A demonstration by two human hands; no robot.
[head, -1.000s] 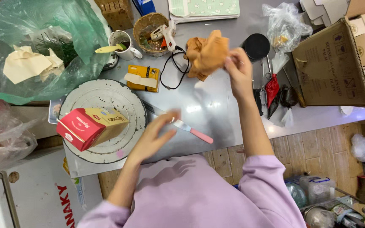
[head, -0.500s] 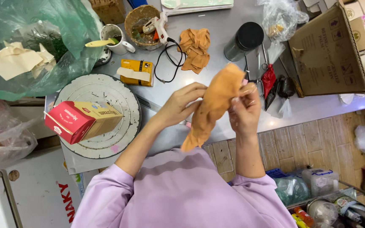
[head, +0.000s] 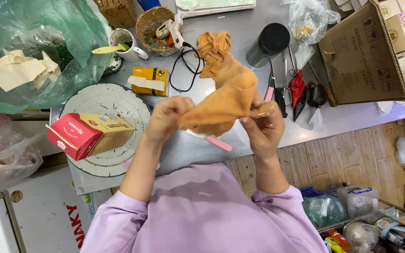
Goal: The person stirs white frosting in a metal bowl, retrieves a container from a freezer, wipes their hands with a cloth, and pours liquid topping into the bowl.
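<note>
Both hands pinch orange cloth: left hand low end, right hand beside; long axis rising up-right

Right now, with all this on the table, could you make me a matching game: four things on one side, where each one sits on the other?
Things:
1. orange cloth
2. red and tan box
3. glue gun
4. black-lidded canister

Places:
A. in the woven basket
B. on the round white plate
C. between the left hand and right hand
D. standing beside the cardboard carton

Pairs: 1-C, 2-B, 3-A, 4-D
</note>
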